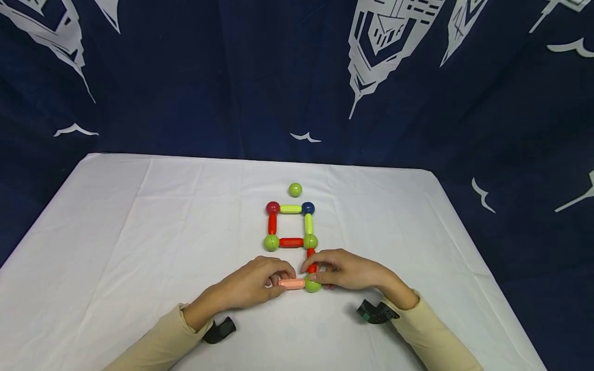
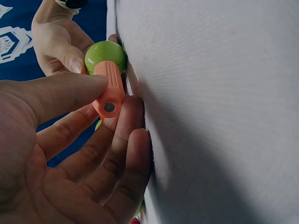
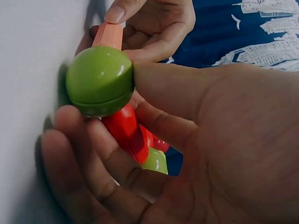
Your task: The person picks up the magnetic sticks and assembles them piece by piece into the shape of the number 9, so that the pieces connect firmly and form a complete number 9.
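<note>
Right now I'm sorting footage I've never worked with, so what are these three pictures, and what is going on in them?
No machine here: a person works with two bare hands. One picture comes from a head camera looking down at a white table; the other two come from cameras worn on each wrist. On the table lies a square of sticks and balls, with a loose green ball behind it. The left hand pinches a peach stick against a green ball, which the right hand holds, with a red stick under it.
</note>
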A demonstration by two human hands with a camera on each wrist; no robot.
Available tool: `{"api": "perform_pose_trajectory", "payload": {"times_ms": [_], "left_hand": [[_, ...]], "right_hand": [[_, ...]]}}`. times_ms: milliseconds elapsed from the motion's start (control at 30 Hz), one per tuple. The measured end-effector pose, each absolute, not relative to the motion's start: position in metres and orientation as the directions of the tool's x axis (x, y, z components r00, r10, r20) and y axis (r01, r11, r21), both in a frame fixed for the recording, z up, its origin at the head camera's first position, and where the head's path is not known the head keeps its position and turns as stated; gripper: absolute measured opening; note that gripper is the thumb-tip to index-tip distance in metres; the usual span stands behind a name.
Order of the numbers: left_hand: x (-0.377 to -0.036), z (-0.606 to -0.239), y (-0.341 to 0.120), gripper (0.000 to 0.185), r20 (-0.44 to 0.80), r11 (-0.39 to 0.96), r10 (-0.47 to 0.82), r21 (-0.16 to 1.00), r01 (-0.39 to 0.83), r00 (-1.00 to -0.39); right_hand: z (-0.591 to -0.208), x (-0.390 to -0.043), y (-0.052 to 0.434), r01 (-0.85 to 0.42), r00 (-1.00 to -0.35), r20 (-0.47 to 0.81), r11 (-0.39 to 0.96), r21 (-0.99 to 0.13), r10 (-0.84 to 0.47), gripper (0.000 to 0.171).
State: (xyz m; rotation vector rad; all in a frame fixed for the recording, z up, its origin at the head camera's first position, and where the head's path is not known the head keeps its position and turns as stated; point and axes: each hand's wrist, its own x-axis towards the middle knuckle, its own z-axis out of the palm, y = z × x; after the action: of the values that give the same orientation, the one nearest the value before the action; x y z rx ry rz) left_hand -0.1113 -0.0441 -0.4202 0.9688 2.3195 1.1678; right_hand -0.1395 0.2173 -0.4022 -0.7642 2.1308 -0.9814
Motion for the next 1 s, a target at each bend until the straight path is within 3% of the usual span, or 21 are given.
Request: {"api": "perform_pose_trajectory", "payload": {"times_ms": [400,567,900,1000], "left_hand": [[-0.115,-0.417,-0.049,0.023,-0.004,0.42,0.73,0.792,0.443,-0.683],[-0.124,-0.407,-0.06,0.025,0.023,0.438,0.705,0.771,0.462,-0.708],[-0.193,-0.388,-0.06,0.021,0.222,0.426,0.559,0.75,0.506,-0.799],[-0.219,-0.391,-0.055,0.026,0.202,0.474,0.505,0.747,0.466,-0.839]], "right_hand": [[-0.401,-0.139,0.215,-0.18,-0.588,-0.349,0.538,-0.823,-0.73,0.022],[-0.403,-0.139,0.214,-0.159,-0.577,-0.352,0.524,-0.837,-0.737,0.02],[-0.405,-0.14,0.216,-0.159,-0.58,-0.355,0.529,-0.833,-0.733,0.02],[-0.405,-0.14,0.214,-0.158,-0.581,-0.354,0.529,-0.834,-0.732,0.021]]}}
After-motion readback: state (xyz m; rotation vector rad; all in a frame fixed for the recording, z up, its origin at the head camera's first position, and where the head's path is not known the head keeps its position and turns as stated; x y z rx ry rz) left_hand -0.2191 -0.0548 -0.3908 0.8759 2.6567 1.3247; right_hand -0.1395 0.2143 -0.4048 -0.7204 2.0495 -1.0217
